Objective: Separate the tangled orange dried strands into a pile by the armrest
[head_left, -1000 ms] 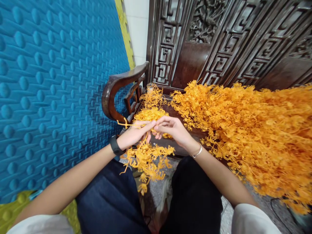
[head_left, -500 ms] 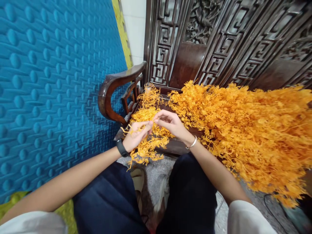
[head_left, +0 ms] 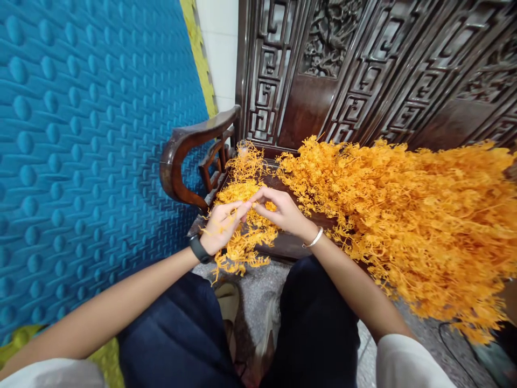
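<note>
Over the left end of a dark wooden bench (head_left: 278, 245), my two hands meet at the fingertips. My left hand (head_left: 223, 223), with a black band at its wrist, is closed on an orange artificial flower sprig (head_left: 243, 253); thin orange strands poke out on both sides of it. My right hand (head_left: 278, 209), with a silver bangle, pinches at the left fingertips. What lies between its thumb and forefinger is too small to make out. Beneath and behind the hands sits a small pile of orange sprigs (head_left: 246, 161).
A large heap of orange sprigs (head_left: 424, 215) covers the bench to the right. The curved wooden armrest (head_left: 177, 145) rises at left, beside blue textured matting (head_left: 81, 161). Behind stands the carved backrest (head_left: 311, 102). A black cable (head_left: 444, 339) lies on the floor at lower right.
Both hands have shifted only slightly, staying together at the fingertips. The right forefinger and thumb now form a wider loop. The view has moved a little.
</note>
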`<action>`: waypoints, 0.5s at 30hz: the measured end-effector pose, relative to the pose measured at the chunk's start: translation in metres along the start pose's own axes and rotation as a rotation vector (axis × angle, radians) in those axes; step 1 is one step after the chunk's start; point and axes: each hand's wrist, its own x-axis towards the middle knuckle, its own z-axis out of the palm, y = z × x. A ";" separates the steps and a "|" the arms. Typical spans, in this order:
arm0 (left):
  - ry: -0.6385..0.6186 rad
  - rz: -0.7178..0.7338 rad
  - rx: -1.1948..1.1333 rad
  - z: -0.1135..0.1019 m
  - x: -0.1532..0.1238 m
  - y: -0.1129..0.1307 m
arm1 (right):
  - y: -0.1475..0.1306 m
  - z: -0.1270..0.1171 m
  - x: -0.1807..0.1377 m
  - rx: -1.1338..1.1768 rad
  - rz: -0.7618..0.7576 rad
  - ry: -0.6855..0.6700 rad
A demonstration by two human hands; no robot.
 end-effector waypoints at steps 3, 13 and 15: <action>0.065 0.017 -0.016 0.003 0.009 0.003 | -0.001 0.005 0.007 -0.042 -0.040 0.055; 0.463 0.072 -0.058 -0.036 -0.007 0.033 | 0.104 -0.072 -0.009 -0.126 0.325 0.564; 0.266 0.011 -0.085 -0.034 -0.001 0.026 | 0.120 -0.063 -0.011 -0.067 0.391 0.413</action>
